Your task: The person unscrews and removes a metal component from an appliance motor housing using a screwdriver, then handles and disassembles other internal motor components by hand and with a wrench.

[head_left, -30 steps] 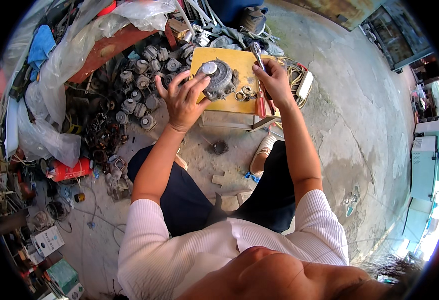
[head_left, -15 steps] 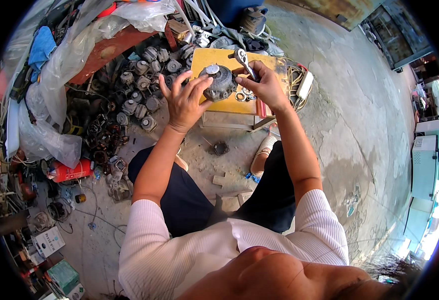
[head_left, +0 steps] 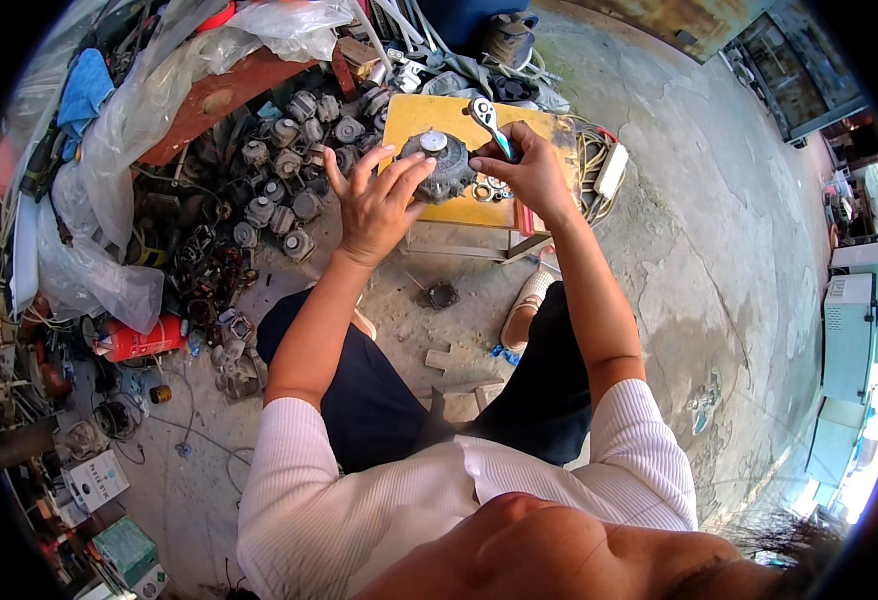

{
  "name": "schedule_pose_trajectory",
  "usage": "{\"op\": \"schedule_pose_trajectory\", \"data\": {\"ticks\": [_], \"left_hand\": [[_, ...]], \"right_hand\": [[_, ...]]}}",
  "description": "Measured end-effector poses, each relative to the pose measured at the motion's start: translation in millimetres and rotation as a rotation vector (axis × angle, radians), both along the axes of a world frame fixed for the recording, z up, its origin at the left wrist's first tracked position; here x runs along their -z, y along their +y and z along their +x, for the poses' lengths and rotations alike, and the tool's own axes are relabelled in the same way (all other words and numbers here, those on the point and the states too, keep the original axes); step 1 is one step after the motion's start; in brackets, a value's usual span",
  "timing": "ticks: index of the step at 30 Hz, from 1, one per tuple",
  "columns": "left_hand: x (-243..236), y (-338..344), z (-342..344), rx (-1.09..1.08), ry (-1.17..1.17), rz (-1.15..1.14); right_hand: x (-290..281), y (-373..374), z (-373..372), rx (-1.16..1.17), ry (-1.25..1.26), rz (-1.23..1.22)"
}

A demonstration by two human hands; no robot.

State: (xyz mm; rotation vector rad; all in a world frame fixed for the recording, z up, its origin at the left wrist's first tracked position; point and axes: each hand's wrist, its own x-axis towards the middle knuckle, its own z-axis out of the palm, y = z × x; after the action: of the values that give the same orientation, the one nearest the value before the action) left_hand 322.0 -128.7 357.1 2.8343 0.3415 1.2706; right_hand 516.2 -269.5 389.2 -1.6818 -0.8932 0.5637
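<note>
A dark grey, round electric motor [head_left: 445,170] with a pale disc on its top is on a small yellow table [head_left: 547,140]. My left hand [head_left: 380,206] grips the motor's left side, the fingertips on its upper face and the other fingers spread. In my right hand [head_left: 535,172] a ratchet wrench [head_left: 483,115] is held, its round silver head pointing up and away. The fingertips of that hand also touch the motor's right edge. Just in front of the right hand, several metal rings [head_left: 489,190] lie on the table.
Many similar old motors [head_left: 284,165] are heaped on the floor to the left. A coiled cable with a white power strip [head_left: 610,171] is at the table's right. A red cylinder [head_left: 144,338] lies at the left. Beneath the table's front, a small dark part [head_left: 442,294] rests on concrete.
The motor has turned and tilted slightly between my hands, and its pale disc has shifted a little to the right. The wrench stays in my right hand.
</note>
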Motion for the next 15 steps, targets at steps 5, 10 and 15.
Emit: {"op": "schedule_pose_trajectory", "data": {"ticks": [5,10,15], "left_hand": [[-4.7,0.5,-2.4,-0.009,-0.023,-0.081],[-4.2,6.1,-2.7,-0.024,-0.04,-0.071],[-9.2,9.5,-1.1,-0.024,-0.051,-0.042]], "right_hand": [[3.7,-1.7,0.7,0.025,-0.131,0.01],[4.1,-16.8,29.9,0.164,-0.257,0.065],[-3.6,-102.9,94.2,0.416,-0.311,-0.006]]}}
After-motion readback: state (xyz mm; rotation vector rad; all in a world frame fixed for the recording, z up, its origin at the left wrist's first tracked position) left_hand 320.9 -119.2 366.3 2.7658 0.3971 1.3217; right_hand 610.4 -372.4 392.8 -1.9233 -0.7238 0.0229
